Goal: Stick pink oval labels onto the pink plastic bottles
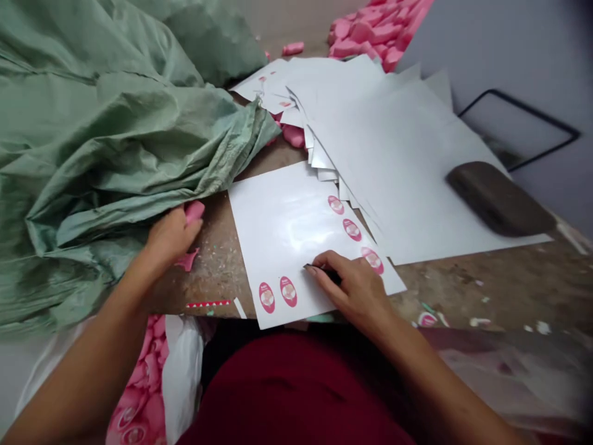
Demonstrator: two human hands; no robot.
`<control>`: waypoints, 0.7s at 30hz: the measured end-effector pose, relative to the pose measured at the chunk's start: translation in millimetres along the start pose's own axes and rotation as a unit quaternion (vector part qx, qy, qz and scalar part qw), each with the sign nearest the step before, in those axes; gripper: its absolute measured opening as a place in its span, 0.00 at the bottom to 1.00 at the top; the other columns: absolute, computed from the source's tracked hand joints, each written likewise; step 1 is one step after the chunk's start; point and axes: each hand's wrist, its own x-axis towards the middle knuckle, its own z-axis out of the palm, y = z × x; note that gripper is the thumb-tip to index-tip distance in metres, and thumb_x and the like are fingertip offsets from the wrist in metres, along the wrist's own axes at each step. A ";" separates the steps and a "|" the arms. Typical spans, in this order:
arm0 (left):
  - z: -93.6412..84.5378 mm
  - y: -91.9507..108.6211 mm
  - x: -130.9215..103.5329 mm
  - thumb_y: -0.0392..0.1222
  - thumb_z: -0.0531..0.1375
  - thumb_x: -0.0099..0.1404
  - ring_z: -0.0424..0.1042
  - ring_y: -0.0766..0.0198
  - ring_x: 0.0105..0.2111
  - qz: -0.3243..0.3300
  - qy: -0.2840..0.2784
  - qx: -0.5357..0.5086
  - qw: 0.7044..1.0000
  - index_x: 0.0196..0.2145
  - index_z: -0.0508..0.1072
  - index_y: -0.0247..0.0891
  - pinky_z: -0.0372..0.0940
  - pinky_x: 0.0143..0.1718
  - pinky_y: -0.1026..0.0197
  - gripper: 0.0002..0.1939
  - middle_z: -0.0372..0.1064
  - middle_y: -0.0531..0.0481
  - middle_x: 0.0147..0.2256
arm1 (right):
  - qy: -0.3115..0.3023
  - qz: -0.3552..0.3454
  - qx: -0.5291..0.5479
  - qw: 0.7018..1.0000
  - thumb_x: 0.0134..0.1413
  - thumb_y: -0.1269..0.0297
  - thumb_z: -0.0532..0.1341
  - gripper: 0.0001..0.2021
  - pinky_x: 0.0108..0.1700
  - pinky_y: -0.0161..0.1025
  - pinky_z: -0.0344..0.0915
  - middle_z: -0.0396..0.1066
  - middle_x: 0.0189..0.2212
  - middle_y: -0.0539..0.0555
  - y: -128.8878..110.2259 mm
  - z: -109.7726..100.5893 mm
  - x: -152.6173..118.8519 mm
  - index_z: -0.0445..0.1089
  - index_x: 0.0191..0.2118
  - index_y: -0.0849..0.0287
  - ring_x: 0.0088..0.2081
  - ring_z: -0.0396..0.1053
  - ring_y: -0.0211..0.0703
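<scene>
My left hand (pixel 167 240) is closed around a small pink bottle-like piece (pixel 194 211) at the mouth of a crumpled green sack (pixel 139 154). Below those fingers lies another pink bit (pixel 187 260). Between the fingertips of my right hand (pixel 354 281) is a thin dark pointed tool (pixel 330 272), its exact kind unclear. That hand rests over a white sticker sheet (pixel 278 216), the tool's tip close to the paper. Pink oval labels sit on the sheet: two at its near left corner (pixel 288 292) and several along its right edge (pixel 352 230).
A fanned stack of white sheets (pixel 393 154) lies to the right, with a dark rounded object (pixel 500 198) on top. Pink pieces are heaped at the back (pixel 375 31), and more fill a bag (pixel 143 383) below the table edge. Scraps litter the tabletop (pixel 217 247).
</scene>
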 end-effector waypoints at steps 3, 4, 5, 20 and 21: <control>31.7 3.8 -30.2 0.45 0.67 0.55 0.71 0.56 0.41 0.007 -0.111 -0.053 0.992 0.43 0.73 0.37 0.64 0.42 0.58 0.18 0.72 0.47 0.39 | -0.013 -0.008 -0.003 1.000 0.61 0.59 0.56 0.08 0.36 0.42 0.58 0.74 0.25 0.50 -3.4 -1.9 -1.4 0.70 0.34 0.55 0.25 0.65 0.41; 43.4 6.3 -39.9 0.47 0.67 0.56 0.71 0.58 0.39 0.011 -0.154 -0.101 0.983 0.42 0.73 0.38 0.65 0.41 0.59 0.18 0.72 0.48 0.39 | -0.022 -0.007 0.007 1.000 0.61 0.59 0.56 0.08 0.35 0.42 0.58 0.74 0.26 0.50 -6.4 -2.6 -2.2 0.70 0.34 0.55 0.26 0.66 0.42; 54.5 9.3 -48.0 0.48 0.67 0.56 0.70 0.60 0.38 0.014 -0.185 -0.161 0.969 0.42 0.73 0.38 0.65 0.40 0.60 0.18 0.72 0.49 0.39 | -0.030 0.000 0.024 0.999 0.61 0.59 0.56 0.08 0.35 0.41 0.59 0.74 0.27 0.51 -9.8 -3.5 -3.1 0.70 0.35 0.55 0.27 0.66 0.42; 91.8 12.4 -75.2 0.33 0.60 0.57 0.69 0.57 0.39 0.149 -0.159 0.061 0.974 0.40 0.74 0.41 0.63 0.46 0.52 0.12 0.71 0.48 0.38 | -0.025 -0.042 0.091 0.995 0.64 0.63 0.57 0.10 0.40 0.41 0.62 0.78 0.37 0.51 -22.4 -13.4 -6.9 0.74 0.45 0.54 0.36 0.73 0.43; 92.8 13.2 -75.4 0.33 0.61 0.57 0.69 0.58 0.39 0.126 -0.137 0.035 0.982 0.40 0.73 0.41 0.63 0.45 0.53 0.12 0.71 0.48 0.38 | -0.022 -0.044 0.077 0.996 0.64 0.64 0.57 0.10 0.40 0.41 0.61 0.79 0.37 0.51 -21.9 -10.6 -8.3 0.74 0.45 0.54 0.36 0.74 0.43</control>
